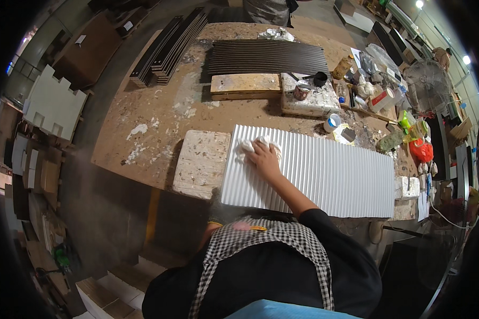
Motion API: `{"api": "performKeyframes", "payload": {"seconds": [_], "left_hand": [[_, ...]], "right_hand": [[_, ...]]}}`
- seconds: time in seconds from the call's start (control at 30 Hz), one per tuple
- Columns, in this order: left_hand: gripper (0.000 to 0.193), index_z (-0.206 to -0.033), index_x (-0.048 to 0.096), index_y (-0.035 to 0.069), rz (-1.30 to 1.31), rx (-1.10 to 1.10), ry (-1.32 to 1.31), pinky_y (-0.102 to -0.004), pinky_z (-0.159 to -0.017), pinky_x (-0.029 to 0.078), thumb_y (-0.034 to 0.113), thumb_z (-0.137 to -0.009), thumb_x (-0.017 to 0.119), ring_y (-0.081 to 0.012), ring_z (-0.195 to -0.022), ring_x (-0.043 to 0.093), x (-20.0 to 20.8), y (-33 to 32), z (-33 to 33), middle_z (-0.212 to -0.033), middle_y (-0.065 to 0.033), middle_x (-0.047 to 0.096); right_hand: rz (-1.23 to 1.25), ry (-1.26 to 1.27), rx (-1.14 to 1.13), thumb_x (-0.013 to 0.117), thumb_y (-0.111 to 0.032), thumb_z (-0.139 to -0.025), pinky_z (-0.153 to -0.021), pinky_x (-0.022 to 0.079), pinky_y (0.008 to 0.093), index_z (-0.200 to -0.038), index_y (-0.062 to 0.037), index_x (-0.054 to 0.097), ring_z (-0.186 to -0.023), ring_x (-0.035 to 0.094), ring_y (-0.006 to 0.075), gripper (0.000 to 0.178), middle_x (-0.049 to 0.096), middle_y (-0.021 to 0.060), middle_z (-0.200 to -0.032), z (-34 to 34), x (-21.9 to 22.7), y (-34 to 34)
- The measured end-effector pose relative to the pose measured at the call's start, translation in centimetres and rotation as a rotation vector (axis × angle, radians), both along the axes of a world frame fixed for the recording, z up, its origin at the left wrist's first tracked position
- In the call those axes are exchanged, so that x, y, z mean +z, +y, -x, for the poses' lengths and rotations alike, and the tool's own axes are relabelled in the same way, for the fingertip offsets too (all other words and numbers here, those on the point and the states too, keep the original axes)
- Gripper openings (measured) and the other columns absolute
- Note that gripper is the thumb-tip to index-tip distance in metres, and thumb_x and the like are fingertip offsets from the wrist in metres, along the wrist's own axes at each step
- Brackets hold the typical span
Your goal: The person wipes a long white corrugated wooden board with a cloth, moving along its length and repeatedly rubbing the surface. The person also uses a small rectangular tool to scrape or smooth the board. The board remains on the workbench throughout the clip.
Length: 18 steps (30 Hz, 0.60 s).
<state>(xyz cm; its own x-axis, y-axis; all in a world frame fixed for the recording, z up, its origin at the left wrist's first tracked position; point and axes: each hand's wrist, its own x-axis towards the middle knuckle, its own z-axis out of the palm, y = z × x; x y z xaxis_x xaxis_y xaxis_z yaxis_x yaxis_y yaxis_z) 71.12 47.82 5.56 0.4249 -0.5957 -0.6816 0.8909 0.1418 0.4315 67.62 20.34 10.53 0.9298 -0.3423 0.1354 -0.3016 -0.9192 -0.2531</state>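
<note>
My right hand presses a crumpled white cloth onto the left end of a ridged white panel. Its fingers are bent over the cloth. The panel's grooves run from far to near, and its left end lies beside a paint-spotted pale block. At its right end is another, smaller white block. Only a bit of my left arm shows, low beside the checked apron; the left hand itself is hidden.
Across the paint-stained table lie a dark ridged panel and stacked dark strips. A wooden block, paint cup, white cup and red bag are nearby. A fan stands right; a person is beyond.
</note>
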Motion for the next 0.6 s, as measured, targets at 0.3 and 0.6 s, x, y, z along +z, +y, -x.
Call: {"api": "performKeyframes", "payload": {"seconds": [0.3,0.6], "left_hand": [[0.078,-0.143,0.058,0.009,0.334,-0.124,0.078,-0.0456,-0.097,0.058,0.074,-0.104,0.039,-0.0323,-0.114,0.066,-1.8,-1.1,-1.0,-0.133,-0.0156,0.065],[0.069,-0.144,0.058,0.005,-0.061,-0.085,0.030,-0.0441,-0.098,0.058,0.062,-0.109,0.044,-0.0290,-0.114,0.067,4.9,-1.1,-1.0,-0.131,-0.0153,0.068]], "right_hand": [[-0.361,-0.086,0.524,0.075,-0.024,-0.093,-0.108,0.051,0.0521,-0.126,-0.0171,0.077,-0.126,0.068,0.0274,0.034,0.072,0.0104,-0.134,8.4,4.6,6.4],[-0.919,-0.397,0.258,0.064,-0.027,-0.100,-0.096,0.058,0.0418,-0.149,-0.0114,0.061,-0.104,0.075,0.0291,0.051,0.074,0.0173,-0.129,3.0,7.6,-0.8]]}}
